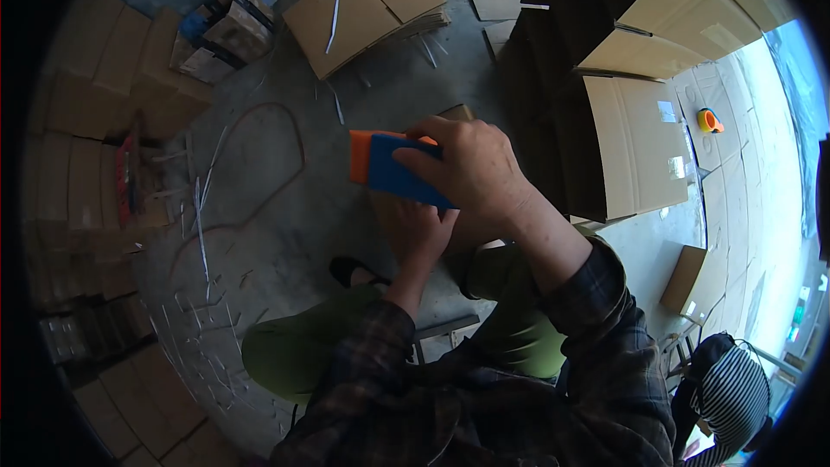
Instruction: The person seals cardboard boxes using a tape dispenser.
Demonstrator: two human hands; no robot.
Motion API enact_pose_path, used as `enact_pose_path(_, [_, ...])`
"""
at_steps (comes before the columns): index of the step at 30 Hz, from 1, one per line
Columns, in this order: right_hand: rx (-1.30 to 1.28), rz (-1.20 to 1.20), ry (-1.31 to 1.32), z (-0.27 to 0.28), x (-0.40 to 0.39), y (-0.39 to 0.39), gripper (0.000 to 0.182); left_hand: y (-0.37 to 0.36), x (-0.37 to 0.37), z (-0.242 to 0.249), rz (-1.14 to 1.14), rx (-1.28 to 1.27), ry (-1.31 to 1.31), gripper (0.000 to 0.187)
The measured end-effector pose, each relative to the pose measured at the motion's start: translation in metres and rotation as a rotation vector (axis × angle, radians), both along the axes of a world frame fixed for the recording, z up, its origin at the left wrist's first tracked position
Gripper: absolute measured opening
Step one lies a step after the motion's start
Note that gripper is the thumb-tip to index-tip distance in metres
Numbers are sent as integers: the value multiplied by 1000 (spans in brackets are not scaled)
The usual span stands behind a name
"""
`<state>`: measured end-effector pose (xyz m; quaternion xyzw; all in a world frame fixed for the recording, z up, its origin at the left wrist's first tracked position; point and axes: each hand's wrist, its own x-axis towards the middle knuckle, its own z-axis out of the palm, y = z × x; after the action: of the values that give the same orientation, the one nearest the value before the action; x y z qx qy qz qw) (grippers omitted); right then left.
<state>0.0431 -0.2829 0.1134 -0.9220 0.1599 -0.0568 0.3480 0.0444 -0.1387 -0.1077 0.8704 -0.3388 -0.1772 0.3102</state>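
Observation:
A flat, blue-faced block with orange along its far-left side, the blue and orange block [402, 169], is held in my right hand [480, 164]. The thumb presses on the blue face and the fingers curl over its top edge. Just below it is my left hand [415, 229], its thumb at the block's lower edge and its other fingers partly hidden under the block; I cannot tell whether they grip anything. Behind both hands, a brown cardboard box [461, 112] shows in part between my knees, mostly covered by the hands and block.
Flattened cartons [367, 4] are stacked ahead, with white straps across them. Large open cartons [635, 147] stand to the right, and an orange and yellow ring-shaped object [710, 121] lies beyond. Piled boxes [86, 182] line the left. Loose straps [201, 225] litter the floor. Another person [731, 393] sits at lower right.

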Motion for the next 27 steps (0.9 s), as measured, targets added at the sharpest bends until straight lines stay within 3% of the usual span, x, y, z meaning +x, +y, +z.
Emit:
enact_pose_path(2, [-18, 6, 4, -5, 0, 0, 32, 21, -8, -38, 67, 236, -257, 64])
enact_pose_path(3, [-33, 14, 4, -7, 0, -1, 33, 26, -7, -46, 56, 228, -255, 64])
enact_pose_path(5, [-14, 36, 68, -6, 0, -3, 33, 40, -2, -59, 445, -89, -88, 66])
enact_pose_path(6, [8, 71, 122, -4, 1, -2, 33, 45, 2, -64, 434, -92, -83, 66])
enact_pose_path(8, [2, 65, 101, -10, 2, -1, 33, 51, 14, -74, 704, -230, 611, 48])
enact_pose_path(9, [-10, 87, 106, -10, 3, 1, 34, 61, 24, -82, 683, -236, 619, 48])
enact_pose_path(11, [-6, 105, 118, -9, 3, 5, 37, 78, 42, -94, 543, -595, 1173, 47])
enact_pose_path(12, [-15, 93, 114, -9, 3, 7, 37, 75, 46, -85, 526, -597, 1175, 47])
enact_pose_path(14, [64, 107, 39, -8, 2, 10, 38, 72, 54, -42, 723, -717, 1030, 54])
enact_pose_path(17, [186, 107, -26, -2, -2, 16, 38, 105, 71, -6, 738, -719, 885, 51])
enact_pose_path(19, [133, 116, -28, 4, -8, 14, 37, 147, 88, -4, 961, -830, 814, 52])
enact_pose_path(20, [86, 124, -24, 6, -11, 14, 36, 162, 94, 11, 951, -920, 740, 53])
enact_pose_path(25, [-127, 172, 194, -7, -16, 21, 31, 220, 117, 143, 1016, -1122, 309, 55])
enact_pose_path(27, [-229, 281, 294, -21, -19, 41, 29, 216, 115, 212, 1028, -1107, 290, 54])
